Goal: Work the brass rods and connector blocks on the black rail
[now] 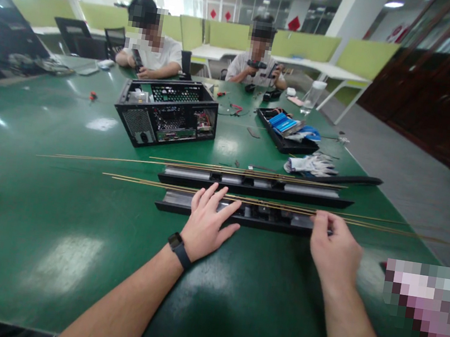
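Observation:
Two long black channel-shaped rails lie parallel on the green table (pixel 117 265), a far rail (pixel 309 199) and a near rail (pixel 283 228). Thin brass-coloured rods rest lengthwise over both: far rods (pixel 95 157) and near rods (pixel 142 181), their ends reaching past the rails. My left hand (pixel 211 217), with a dark watch on the wrist, lies over the near rail, fingers spread and fingertips by the rods. At the near rail's right end, my right hand (pixel 336 244) pinches the near rods between thumb and fingers. How many rods it grips is hidden.
Behind the rails stands an open black computer case (pixel 169 115). A black tray (pixel 296 143) holding blue parts, work gloves (pixel 312 164) and a dark strip (pixel 346 178) lie to the right. Two people sit across the table, one with a power drill (pixel 256 64). A clear jug (pixel 313 97) stands far right.

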`<state>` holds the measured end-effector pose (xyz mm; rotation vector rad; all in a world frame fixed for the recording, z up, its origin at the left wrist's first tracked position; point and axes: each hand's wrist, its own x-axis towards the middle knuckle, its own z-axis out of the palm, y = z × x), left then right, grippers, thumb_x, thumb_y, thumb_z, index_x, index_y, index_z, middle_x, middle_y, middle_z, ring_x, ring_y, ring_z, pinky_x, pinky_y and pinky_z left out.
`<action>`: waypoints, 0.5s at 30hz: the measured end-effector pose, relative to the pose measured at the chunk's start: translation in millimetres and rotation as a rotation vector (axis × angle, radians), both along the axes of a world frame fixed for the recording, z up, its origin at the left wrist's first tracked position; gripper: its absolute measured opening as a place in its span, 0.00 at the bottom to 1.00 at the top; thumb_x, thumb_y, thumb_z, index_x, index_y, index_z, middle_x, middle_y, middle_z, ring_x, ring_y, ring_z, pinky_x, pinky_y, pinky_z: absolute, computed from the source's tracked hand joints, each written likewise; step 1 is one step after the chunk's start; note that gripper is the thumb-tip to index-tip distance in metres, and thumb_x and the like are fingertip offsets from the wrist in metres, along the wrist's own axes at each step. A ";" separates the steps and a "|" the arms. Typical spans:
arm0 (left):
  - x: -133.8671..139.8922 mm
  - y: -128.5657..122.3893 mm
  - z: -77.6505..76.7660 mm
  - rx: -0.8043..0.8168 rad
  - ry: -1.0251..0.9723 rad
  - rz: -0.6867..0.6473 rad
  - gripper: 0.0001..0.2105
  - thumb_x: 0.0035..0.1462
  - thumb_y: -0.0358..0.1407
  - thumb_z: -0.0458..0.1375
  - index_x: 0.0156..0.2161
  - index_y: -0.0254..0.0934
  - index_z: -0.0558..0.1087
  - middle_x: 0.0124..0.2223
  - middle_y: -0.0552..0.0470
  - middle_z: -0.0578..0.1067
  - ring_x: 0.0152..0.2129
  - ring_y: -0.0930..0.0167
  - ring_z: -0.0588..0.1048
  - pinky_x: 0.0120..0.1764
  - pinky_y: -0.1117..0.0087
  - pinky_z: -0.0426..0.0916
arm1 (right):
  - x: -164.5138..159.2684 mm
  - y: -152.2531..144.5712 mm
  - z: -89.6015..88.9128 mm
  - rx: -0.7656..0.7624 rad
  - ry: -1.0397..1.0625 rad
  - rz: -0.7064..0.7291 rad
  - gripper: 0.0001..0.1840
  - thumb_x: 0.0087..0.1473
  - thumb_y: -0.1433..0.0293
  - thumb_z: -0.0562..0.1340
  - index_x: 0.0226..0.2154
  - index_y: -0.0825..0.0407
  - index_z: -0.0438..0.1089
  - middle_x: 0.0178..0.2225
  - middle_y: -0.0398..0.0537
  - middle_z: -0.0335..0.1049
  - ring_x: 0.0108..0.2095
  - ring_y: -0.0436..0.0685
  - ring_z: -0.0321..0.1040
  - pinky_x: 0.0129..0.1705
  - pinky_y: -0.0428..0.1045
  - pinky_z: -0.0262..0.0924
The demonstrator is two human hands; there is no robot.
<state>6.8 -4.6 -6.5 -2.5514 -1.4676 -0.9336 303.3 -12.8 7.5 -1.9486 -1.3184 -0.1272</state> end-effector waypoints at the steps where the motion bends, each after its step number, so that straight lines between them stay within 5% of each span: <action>1: 0.0 0.0 -0.1 0.001 0.000 0.000 0.23 0.64 0.46 0.62 0.62 0.48 0.72 0.70 0.40 0.64 0.70 0.49 0.56 0.68 0.40 0.50 | -0.3 0.0 -0.1 0.004 0.000 0.021 0.21 0.65 0.54 0.56 0.42 0.50 0.79 0.36 0.53 0.81 0.39 0.64 0.75 0.43 0.53 0.61; 15: -0.6 0.4 -0.5 0.024 0.004 -0.011 0.22 0.65 0.45 0.61 0.62 0.47 0.72 0.69 0.38 0.65 0.70 0.50 0.56 0.67 0.40 0.50 | -4.9 -1.0 3.1 0.029 -0.012 0.101 0.22 0.65 0.54 0.56 0.39 0.51 0.79 0.35 0.54 0.81 0.38 0.63 0.75 0.44 0.54 0.62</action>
